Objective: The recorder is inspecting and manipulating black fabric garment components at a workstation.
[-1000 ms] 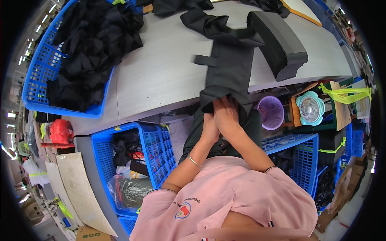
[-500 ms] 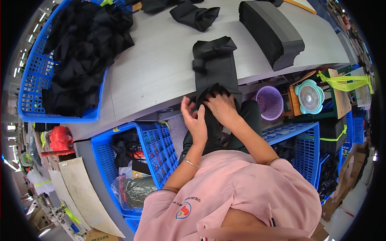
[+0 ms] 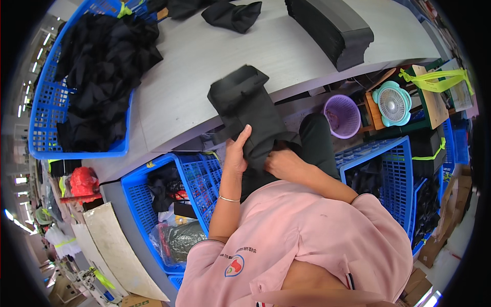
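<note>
A long black fabric piece (image 3: 258, 110) runs from the table's front edge down over my lap, its far end folded over and lying on the table. My left hand (image 3: 237, 153) grips its left edge, thumb on top and the other fingers hidden behind the cloth. Close to my body, my right hand (image 3: 284, 162) is closed on the near part of the same fabric, which bunches up beside the knuckles. Further back on the grey table (image 3: 179, 87) lies a crumpled black fabric piece (image 3: 232, 16). A thick stack of black fabric panels (image 3: 332, 33) stands at the far right.
A blue basket (image 3: 76, 153) heaped with black fabric sits at the table's left. Below are a blue crate (image 3: 192, 189) with bagged items and another blue crate (image 3: 404, 179) at right. A purple basket (image 3: 341, 116) and a turquoise fan (image 3: 392, 104) stand right of my knee.
Both hands have drawn the fabric toward my body, and its far end has swung left. My left hand, open before, has closed on the edge. My right hand has come nearer to me.
</note>
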Motion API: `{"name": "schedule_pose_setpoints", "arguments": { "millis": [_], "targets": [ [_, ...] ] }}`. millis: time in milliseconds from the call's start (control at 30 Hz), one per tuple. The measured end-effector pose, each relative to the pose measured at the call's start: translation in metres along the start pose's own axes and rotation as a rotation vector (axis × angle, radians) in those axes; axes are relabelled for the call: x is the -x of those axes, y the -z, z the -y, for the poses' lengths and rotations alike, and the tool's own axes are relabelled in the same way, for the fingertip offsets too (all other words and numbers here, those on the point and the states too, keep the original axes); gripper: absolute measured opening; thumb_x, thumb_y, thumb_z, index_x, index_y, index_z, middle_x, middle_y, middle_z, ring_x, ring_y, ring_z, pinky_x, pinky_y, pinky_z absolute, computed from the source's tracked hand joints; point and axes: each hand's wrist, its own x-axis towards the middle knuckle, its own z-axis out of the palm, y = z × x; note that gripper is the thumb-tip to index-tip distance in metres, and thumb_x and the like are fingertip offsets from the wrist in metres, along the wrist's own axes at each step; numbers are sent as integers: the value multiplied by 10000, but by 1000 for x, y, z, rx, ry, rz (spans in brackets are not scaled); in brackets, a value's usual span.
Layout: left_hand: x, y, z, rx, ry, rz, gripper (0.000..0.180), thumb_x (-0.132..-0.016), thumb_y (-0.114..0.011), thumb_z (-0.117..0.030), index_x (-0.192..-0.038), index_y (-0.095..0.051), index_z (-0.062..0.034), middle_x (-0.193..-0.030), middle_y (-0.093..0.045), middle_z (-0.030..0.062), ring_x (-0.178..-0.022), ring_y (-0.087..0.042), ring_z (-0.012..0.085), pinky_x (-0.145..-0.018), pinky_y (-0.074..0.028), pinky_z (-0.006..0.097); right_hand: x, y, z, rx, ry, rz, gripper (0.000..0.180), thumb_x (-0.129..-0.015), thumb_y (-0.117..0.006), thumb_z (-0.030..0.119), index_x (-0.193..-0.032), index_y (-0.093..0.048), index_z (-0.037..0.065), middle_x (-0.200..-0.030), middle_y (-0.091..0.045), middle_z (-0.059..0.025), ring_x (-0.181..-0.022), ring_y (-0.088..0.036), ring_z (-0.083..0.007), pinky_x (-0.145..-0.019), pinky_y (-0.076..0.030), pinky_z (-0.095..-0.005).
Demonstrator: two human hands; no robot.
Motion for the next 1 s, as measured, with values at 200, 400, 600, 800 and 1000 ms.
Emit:
{"name": "schedule_pose_setpoints", "arguments": {
  "millis": [200, 400, 600, 800, 1000],
  "targets": [
    [10, -8, 1, 10, 148, -7, 413, -869, -764, -152, -1203, -610, 38, -1125, -680, 123, -1005, -677, 223, -887, -569, 360, 29, 71, -10, -690, -465, -396, 143, -950, -586, 64, -991, -696, -17, -963, -716, -96, -692, -668, -137, -668, -522, -254],
    [25, -11, 17, -139, 149, 191, 518, -898, -743, -203, -1331, -535, -8, -1297, -605, 109, -1118, -629, 224, -940, -544, 381, 25, 71, -59, -801, -866, -299, 283, -963, -643, 255, -824, -671, 10, -705, -576, 27, -623, -496, -58, -546, -359, -235],
    [12, -3, 26, 269, 336, 237, 589, -946, -671, -365, -1401, -480, -44, -1348, -584, 70, -1235, -564, 205, -1028, -482, 362, 23, 60, -45, -1678, -988, -400, 245, -952, -667, 256, -775, -603, 99, -714, -533, 75, -624, -459, -36, -560, -369, -247],
    [8, -14, 27, -42, 38, 111, 437, -895, -724, -115, -1295, -564, -40, -1260, -628, 66, -1133, -613, 185, -969, -508, 334, 17, 50, -45, -1174, -851, -528, 255, -949, -663, 237, -823, -559, 41, -803, -652, -44, -716, -615, -121, -624, -472, -304],
    [20, -20, 15, -12, 127, 51, 339, -867, -735, -53, -1191, -638, -39, -1137, -674, 75, -1044, -647, 183, -933, -524, 317, 29, 31, -42, -558, -888, -490, 223, -988, -509, 183, -974, -519, -40, -904, -627, -277, -927, -609, -488, -723, -484, -472]
  ]
}}
